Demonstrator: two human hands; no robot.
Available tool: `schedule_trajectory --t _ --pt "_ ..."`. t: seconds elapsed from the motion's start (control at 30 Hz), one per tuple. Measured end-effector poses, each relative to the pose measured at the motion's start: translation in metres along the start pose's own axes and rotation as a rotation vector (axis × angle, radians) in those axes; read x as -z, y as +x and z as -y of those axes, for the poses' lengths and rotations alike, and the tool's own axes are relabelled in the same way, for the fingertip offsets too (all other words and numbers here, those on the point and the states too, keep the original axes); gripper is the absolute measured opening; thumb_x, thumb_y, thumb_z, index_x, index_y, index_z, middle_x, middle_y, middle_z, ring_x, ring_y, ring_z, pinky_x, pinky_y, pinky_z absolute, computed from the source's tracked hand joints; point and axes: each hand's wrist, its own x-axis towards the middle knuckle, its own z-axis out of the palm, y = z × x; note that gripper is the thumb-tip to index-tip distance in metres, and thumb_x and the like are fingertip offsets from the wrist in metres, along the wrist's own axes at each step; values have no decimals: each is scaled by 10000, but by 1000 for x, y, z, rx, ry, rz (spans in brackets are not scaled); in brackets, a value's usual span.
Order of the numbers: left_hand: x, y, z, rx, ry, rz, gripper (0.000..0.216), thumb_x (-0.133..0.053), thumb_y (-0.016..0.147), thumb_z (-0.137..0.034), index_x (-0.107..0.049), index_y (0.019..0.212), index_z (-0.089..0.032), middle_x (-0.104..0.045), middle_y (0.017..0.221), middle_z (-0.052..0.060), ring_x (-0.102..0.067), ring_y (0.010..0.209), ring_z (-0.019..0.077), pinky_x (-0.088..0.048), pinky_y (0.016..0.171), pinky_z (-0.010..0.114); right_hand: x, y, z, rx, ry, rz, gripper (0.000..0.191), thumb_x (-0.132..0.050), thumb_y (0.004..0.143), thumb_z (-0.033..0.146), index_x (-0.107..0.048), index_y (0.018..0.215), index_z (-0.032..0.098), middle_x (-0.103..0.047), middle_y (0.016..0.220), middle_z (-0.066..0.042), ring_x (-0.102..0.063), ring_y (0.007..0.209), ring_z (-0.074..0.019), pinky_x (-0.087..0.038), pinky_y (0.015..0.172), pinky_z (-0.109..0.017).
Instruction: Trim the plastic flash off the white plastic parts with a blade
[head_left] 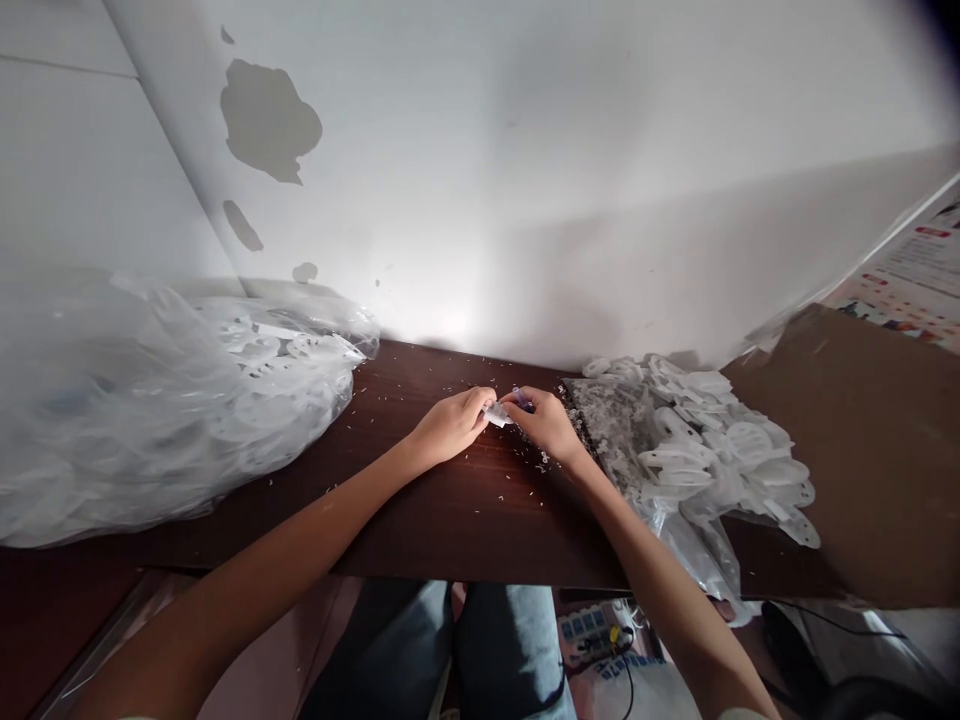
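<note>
My left hand (pixel 456 425) is closed, its thumb and fingers pinching a small white plastic piece (pixel 496 414) above the dark table. Close beside it, my right hand (pixel 551 422) is closed around a slim tool with a purple, see-through handle (pixel 518 396). The tool's working end is hidden by the fingers and the white piece, so I cannot tell its exact kind. Both hands meet at the white piece. Small white plastic shavings (pixel 543 462) are scattered on the tabletop (pixel 442 525) under and around them.
A large clear plastic bag (pixel 142 420) of white plastic parts fills the left side. To the right lie a heap of shavings (pixel 619 425) and a pile of white plastic parts (pixel 739 440), beside brown cardboard (pixel 877 450). A white wall (pixel 450 180) stands behind. Below is a power strip (pixel 589 630).
</note>
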Motion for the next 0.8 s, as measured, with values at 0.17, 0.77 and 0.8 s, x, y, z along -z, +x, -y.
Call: schedule_trajectory --t 0.17,0.77,0.8 --pt "2 0 -5 -61 118 33 312 -647 850 -34 -632 1086 -237 -711 1039 66 -714 892 225 -547 830 334 0 0 -3 -65 72 16 205 -666 850 374 -762 908 203 -745 865 -16 -641 792 -189 -464 743 -306" --pt "1 -2 4 -333 348 7 315 -597 937 -44 -541 1196 -214 -749 1143 103 -770 1000 238 -612 830 355 6 -1 -1 -308 596 135 389 -871 704 470 -651 883 204 -492 659 71 -273 501 -62 -179 429 -236" --pt "2 -2 4 -331 348 9 314 -598 937 -47 -542 1197 -215 -750 1146 105 -770 1008 242 -616 838 361 7 -1 -1 -320 629 136 378 -861 716 474 -638 858 205 -467 645 75 -252 496 -60 -163 424 -235"
